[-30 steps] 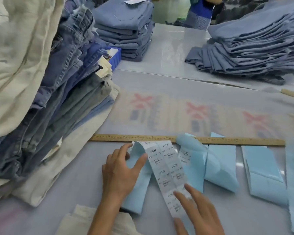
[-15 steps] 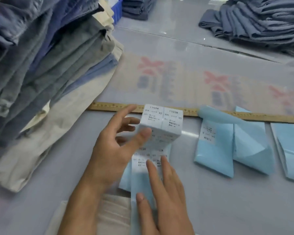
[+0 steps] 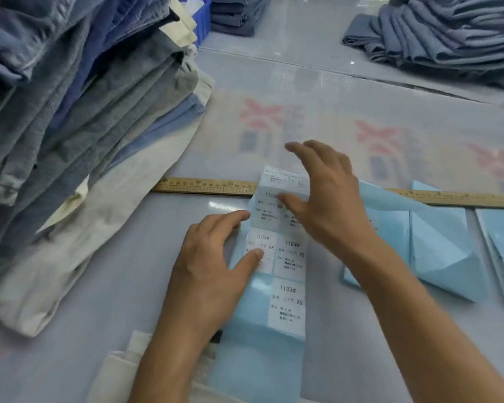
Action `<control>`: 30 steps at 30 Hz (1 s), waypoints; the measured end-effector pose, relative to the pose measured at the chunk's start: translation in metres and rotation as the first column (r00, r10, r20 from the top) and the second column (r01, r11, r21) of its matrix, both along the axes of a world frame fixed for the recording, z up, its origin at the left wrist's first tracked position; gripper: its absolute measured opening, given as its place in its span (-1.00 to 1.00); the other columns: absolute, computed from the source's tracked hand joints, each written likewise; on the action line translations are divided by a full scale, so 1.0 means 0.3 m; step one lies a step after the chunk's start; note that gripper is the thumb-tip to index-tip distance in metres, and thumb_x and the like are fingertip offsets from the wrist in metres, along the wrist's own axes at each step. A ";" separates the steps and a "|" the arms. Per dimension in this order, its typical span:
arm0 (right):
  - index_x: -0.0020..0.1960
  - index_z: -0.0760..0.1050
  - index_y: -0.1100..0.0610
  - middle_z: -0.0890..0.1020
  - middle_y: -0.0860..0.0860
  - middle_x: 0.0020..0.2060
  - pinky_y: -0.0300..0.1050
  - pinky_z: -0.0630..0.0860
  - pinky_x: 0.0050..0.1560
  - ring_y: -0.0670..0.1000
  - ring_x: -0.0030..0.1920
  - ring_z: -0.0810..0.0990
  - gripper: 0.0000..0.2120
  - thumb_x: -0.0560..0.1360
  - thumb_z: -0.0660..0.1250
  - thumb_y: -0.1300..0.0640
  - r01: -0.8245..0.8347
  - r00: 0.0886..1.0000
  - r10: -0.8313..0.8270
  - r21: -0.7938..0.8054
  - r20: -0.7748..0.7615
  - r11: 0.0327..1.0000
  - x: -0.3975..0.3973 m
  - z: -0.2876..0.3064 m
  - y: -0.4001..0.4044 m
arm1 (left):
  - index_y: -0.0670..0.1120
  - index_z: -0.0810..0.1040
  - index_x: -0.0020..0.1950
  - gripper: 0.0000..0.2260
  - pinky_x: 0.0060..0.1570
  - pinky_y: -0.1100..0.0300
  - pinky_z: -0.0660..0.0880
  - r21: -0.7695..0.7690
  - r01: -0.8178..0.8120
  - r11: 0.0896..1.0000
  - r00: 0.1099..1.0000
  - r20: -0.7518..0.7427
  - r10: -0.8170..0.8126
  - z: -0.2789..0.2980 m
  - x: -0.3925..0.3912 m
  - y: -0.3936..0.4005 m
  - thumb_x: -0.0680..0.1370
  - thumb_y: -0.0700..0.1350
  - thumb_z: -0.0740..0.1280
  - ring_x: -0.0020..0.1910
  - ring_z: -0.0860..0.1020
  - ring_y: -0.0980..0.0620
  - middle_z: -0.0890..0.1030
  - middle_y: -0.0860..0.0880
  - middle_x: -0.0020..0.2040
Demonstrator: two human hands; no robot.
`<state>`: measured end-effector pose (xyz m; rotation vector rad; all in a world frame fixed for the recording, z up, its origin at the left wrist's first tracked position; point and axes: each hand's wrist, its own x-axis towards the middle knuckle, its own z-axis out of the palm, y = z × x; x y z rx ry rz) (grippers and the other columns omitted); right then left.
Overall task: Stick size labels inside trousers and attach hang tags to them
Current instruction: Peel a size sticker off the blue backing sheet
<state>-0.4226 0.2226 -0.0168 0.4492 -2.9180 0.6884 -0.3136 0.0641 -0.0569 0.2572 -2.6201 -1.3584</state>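
1. Since half a second ago our right hand [image 3: 329, 205] has crossed above the label strip [image 3: 277, 257], fingers spread, thumb touching a folded section.
2. Left hand [image 3: 213, 269] lies flat, thumb pressing the strip (XS labels) onto the table [image 3: 317, 82].
3. Strip crosses the ruler [image 3: 204, 186]; trousers [image 3: 79, 117] are stacked left.

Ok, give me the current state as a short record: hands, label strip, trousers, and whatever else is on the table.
left hand: flat on the label strip, thumb pressing a label
right hand: fingers spread, thumb on the strip's raised far part
label strip: blue backing, white labels printed 1103# XS, far end lifted
trouser stack: piled high on the left, denim and cream
wooden ruler: lying across the table behind the strip
spare backing sheets: folded, to the right
hang tags: none seen
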 end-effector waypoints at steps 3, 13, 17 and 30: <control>0.28 0.57 -0.07 0.61 -0.05 0.22 0.05 0.44 0.27 0.05 0.25 0.52 -0.62 0.48 0.49 0.04 -0.026 0.993 0.027 -0.011 0.114 1.000 -0.099 -0.016 0.015 | 0.23 0.49 0.38 -0.47 0.25 0.35 0.39 -0.023 0.066 0.998 0.997 0.027 -0.065 -0.002 0.005 -0.020 0.44 0.02 0.54 0.27 0.42 0.24 0.49 0.34 0.21; 0.42 0.49 -0.09 0.57 -0.10 0.34 -0.16 0.35 0.16 -0.04 0.33 0.50 -0.47 0.50 0.42 -0.23 -0.071 0.975 0.086 -0.077 0.206 0.994 -0.128 0.001 0.034 | 0.42 0.35 0.40 -0.24 0.26 0.40 0.29 0.080 0.230 0.970 0.968 0.084 -0.236 -0.004 0.026 -0.066 0.32 0.07 0.64 0.39 0.30 0.35 0.37 0.49 0.26; 0.51 0.39 -0.05 0.47 -0.09 0.45 -0.25 0.27 0.23 -0.05 0.43 0.42 -0.28 0.43 0.45 -0.27 -0.138 0.962 0.137 -0.010 0.236 0.990 -0.118 0.011 0.054 | 0.40 0.36 0.39 -0.27 0.26 0.43 0.27 0.028 0.242 0.970 0.967 0.077 -0.244 -0.004 0.025 -0.065 0.34 0.04 0.62 0.40 0.28 0.32 0.36 0.47 0.29; 0.32 0.49 -0.17 0.64 -0.13 0.24 0.05 0.49 0.21 0.02 0.24 0.58 -0.60 0.49 0.35 -0.13 -0.170 0.962 0.170 -0.019 0.214 0.985 -0.033 0.079 0.083 | 0.41 0.41 0.35 -0.44 0.15 0.44 0.35 0.095 0.164 0.982 0.986 0.001 -0.165 -0.012 0.023 -0.052 0.37 0.33 0.45 0.29 0.37 0.42 0.43 0.50 0.22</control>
